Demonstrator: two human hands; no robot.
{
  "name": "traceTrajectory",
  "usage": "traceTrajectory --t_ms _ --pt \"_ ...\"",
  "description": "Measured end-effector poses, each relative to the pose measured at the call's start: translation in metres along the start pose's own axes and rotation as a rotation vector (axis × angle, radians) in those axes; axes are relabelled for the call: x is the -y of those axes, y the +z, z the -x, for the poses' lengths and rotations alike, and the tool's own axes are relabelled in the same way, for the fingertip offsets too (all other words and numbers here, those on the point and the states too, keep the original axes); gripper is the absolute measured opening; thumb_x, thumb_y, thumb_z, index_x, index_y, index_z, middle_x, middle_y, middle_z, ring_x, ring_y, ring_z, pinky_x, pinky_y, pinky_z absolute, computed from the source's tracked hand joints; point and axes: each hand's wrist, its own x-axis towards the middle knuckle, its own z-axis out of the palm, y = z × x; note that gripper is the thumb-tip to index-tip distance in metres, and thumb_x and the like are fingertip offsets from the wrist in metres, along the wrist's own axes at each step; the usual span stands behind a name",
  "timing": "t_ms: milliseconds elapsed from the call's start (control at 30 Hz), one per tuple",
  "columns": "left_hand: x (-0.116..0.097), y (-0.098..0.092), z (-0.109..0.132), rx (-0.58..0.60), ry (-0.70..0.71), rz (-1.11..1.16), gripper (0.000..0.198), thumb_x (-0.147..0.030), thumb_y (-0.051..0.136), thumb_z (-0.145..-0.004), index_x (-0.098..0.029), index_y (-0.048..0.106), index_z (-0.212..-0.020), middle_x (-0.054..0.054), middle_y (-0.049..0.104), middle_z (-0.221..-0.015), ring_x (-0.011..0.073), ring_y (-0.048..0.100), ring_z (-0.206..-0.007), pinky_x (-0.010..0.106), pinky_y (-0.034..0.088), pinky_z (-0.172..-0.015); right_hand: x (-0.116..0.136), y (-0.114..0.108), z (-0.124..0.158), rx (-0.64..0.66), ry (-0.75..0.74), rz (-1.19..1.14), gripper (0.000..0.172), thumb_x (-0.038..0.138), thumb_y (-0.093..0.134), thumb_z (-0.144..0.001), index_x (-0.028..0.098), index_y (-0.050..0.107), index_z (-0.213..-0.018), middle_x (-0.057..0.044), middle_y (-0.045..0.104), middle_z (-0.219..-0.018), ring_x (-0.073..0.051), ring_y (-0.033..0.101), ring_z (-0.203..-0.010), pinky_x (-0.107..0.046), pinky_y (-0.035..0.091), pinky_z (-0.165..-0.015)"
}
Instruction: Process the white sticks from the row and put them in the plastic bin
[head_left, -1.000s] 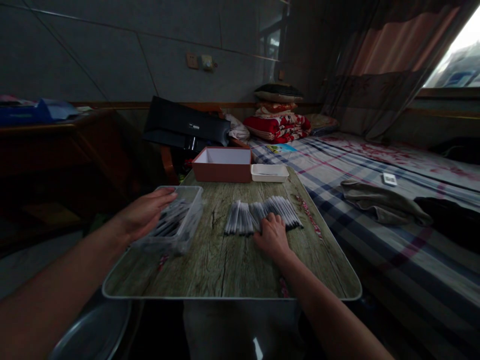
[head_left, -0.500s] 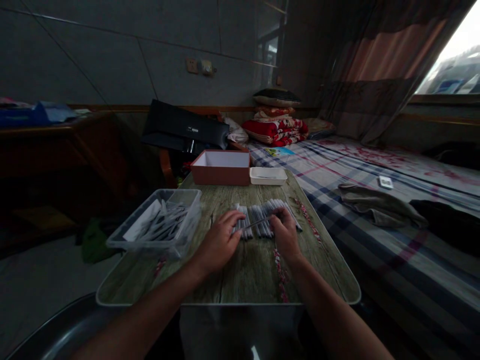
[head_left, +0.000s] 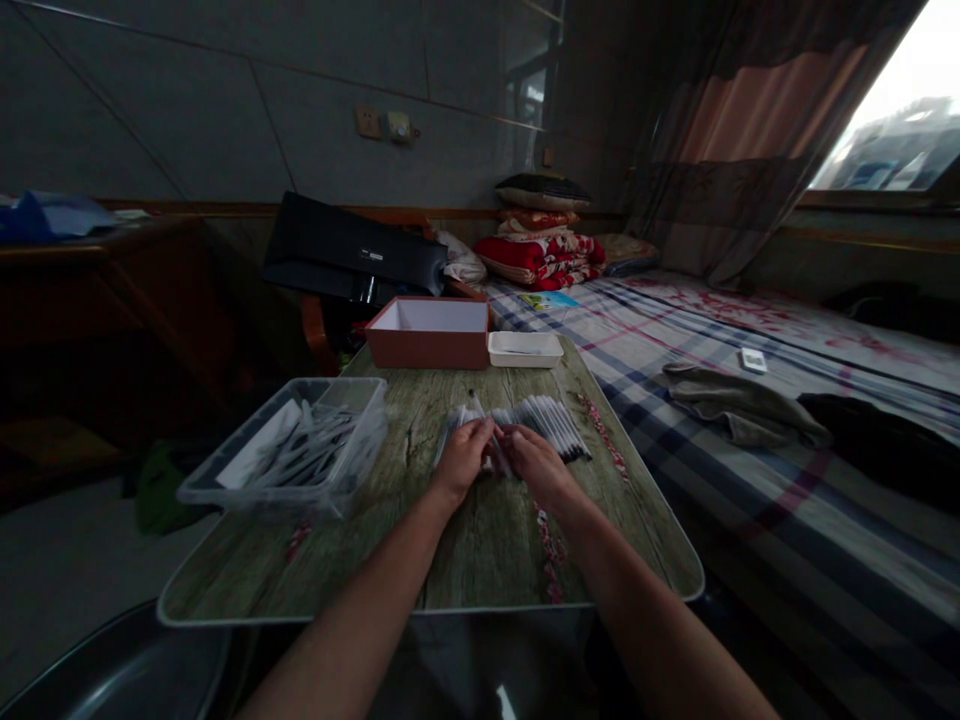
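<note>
On a wooden table (head_left: 465, 550), left hand (head_left: 463, 455) and right hand (head_left: 534, 462) meet, fingers curled closed, seemingly pinching one (dim light blurs it) from the row of thin pen-like sticks (head_left: 551, 415), laid side by side for easy picking.

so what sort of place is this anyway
Most likely a bedroom in a home, doubling as a work spot: a bed with a plaid sheet, folded quilts and a pillow stacked at its far end, a curtained window, and a small table beside the bed.
</note>
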Motion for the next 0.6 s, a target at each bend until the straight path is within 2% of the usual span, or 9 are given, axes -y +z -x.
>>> traceTrajectory --t_ms 100,167,267,367,600 --pt "0.009 0.002 0.002 -0.109 0.213 -0.111 0.034 -0.048 0.058 -0.083 -0.017 0.068 -0.076 0.003 0.063 -0.080 0.0157 0.060 -0.075 0.026 0.047 -0.069 -0.007 0.005 0.001 0.077 0.046 0.044 0.044 0.044 0.071 -0.071 0.019 0.055 -0.104 0.000 0.059 -0.077 -0.011 0.051 -0.057 -0.024 0.040 -0.054" --pt "0.013 0.002 0.003 -0.117 0.280 -0.104 0.029 -0.045 0.060 -0.082 -0.017 0.069 -0.078 0.006 0.065 -0.097 0.0187 0.061 -0.093 0.028 0.047 -0.082 -0.010 0.008 0.002 0.108 0.038 0.073 0.041 0.043 0.070 -0.072 0.019 0.055 -0.101 0.002 0.056 -0.073 -0.009 0.047 -0.055 -0.022 0.036 -0.051" --pt "0.018 0.001 0.004 -0.036 0.189 0.077 0.031 -0.048 0.058 -0.083 -0.018 0.065 -0.079 0.008 0.068 -0.104 0.0198 0.064 -0.094 0.031 0.049 -0.084 -0.013 0.012 0.005 0.151 0.039 0.117 0.035 0.048 0.067 -0.075 0.018 0.055 -0.089 0.004 0.048 -0.063 -0.007 0.040 -0.051 -0.020 0.029 -0.047" --pt "0.024 0.001 0.003 0.035 0.100 0.222 0.035 -0.052 0.055 -0.084 -0.019 0.059 -0.075 0.007 0.072 -0.092 0.0205 0.066 -0.087 0.033 0.051 -0.081 -0.015 0.017 0.008 0.168 0.055 0.146 0.039 0.054 0.063 -0.077 0.018 0.049 -0.077 0.007 0.037 -0.057 -0.006 0.030 -0.046 -0.020 0.020 -0.042" --pt "0.025 0.000 0.003 -0.007 0.072 0.243 0.038 -0.056 0.057 -0.081 -0.020 0.055 -0.070 0.005 0.071 -0.080 0.0221 0.067 -0.084 0.035 0.052 -0.077 -0.009 0.026 0.011 0.137 0.052 0.235 0.040 0.057 0.060 -0.078 0.019 0.047 -0.074 0.008 0.033 -0.053 -0.005 0.025 -0.042 -0.020 0.018 -0.039"
